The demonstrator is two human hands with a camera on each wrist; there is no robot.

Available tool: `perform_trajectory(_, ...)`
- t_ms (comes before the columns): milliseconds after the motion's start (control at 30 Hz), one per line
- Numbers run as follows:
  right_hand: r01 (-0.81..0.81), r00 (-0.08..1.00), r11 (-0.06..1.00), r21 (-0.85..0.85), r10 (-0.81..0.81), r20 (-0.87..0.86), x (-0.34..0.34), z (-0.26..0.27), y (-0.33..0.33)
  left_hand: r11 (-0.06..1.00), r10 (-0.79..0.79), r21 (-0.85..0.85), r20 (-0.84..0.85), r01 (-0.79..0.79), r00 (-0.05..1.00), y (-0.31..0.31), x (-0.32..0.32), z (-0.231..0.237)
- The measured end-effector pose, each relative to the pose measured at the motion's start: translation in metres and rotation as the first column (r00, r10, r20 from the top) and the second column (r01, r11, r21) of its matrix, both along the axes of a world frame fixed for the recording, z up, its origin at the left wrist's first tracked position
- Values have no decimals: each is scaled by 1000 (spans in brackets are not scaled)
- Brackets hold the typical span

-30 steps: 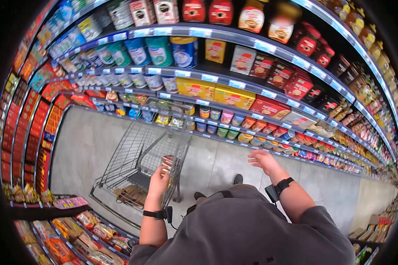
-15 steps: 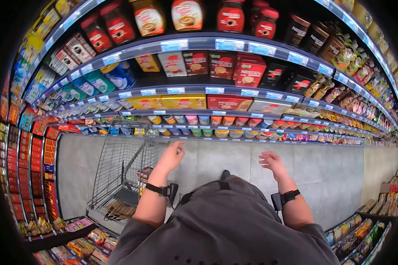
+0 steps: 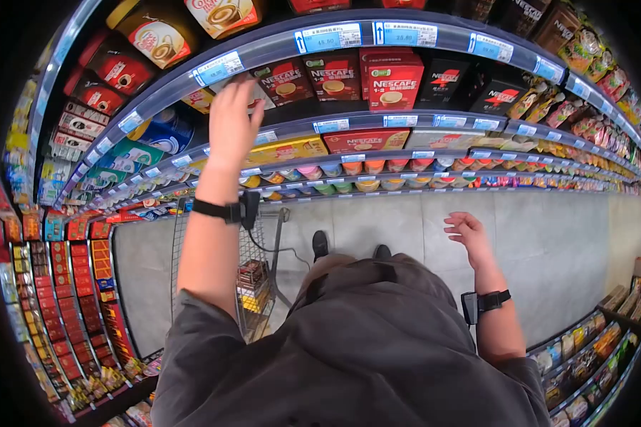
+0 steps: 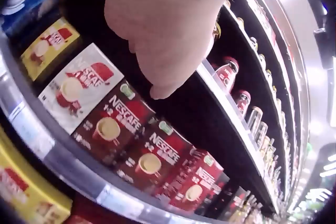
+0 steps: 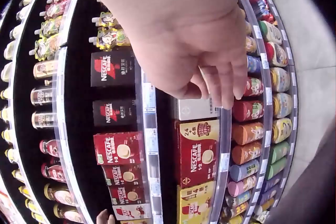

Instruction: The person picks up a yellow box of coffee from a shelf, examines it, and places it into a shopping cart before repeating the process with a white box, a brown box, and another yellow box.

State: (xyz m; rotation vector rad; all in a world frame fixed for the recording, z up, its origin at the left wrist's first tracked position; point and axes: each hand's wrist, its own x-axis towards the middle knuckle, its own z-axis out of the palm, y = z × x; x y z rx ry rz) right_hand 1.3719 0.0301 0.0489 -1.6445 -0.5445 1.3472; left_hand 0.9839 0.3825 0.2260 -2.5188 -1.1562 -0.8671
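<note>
My left hand (image 3: 233, 121) reaches into the coffee shelf, its fingers extended in front of a white Nescafé box that it mostly covers in the head view. From the left wrist, that white box (image 4: 73, 85) stands between a yellow box (image 4: 50, 48) and a dark red Nescafé box (image 4: 110, 129). The left thumb (image 4: 165, 85) points down just above the box tops, with no item visible in the hand; the other fingers are hidden there. Low over the floor, my right hand (image 3: 466, 233) hangs with loosely bent fingers and holds nothing.
A wire shopping cart (image 3: 263, 245) with several packages inside stands by my left side. Shelf edges with price labels (image 3: 327, 37) run above and below the coffee boxes. Jars (image 3: 121, 71) line the shelf above. Low displays (image 3: 577, 370) lie behind me.
My left hand has gone from above the cart up and forward to the coffee boxes. The shelf now looks closer, and the right hand stays low and relaxed.
</note>
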Motion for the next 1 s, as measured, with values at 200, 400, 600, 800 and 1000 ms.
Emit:
perform_trajectory(200, 79, 997, 995, -58, -78, 19, -36, 6, 3, 1000, -6, -11, -217, 4, 976, 92, -25, -1)
perform_trajectory(400, 152, 988, 986, -69, -152, 2, -77, 11, 27, 960, -89, -279, -338, -10, 937, 116, -24, 20)
perform_trajectory(600, 230, 973, 972, -47, -230, -5, -116, 19, 50, 929, -232, -317, -100, 190, 968, 129, -34, 16)
perform_trajectory(800, 309, 950, 950, -53, -311, -27, -148, 15, 50, 903, -251, -361, -1, 234, 968, 139, -32, 11)
perform_trajectory(1000, 376, 925, 925, -54, -378, -29, -169, 11, 44, 906, -330, -288, -27, 309, 943, 152, -37, 12)
